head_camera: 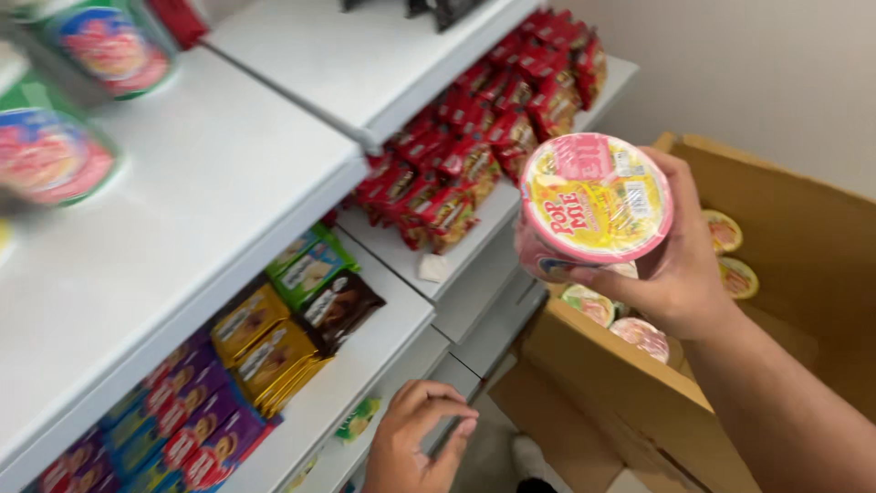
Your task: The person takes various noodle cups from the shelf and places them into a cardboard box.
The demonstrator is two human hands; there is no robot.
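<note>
Head view: right hand [680,260] clamps the pink noodle cup [593,201] above the cardboard box [803,237], left hand [420,443] curled empty at the lower shelf edge [365,383] — best kept level.

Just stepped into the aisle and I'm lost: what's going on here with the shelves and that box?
A person's right hand holds up a pink-lidded noodle cup over an open cardboard box with more cups inside. The left hand rests low on the edge of a white shelf, holding nothing. The shelves carry red snack packets and similar cups on top.
</note>
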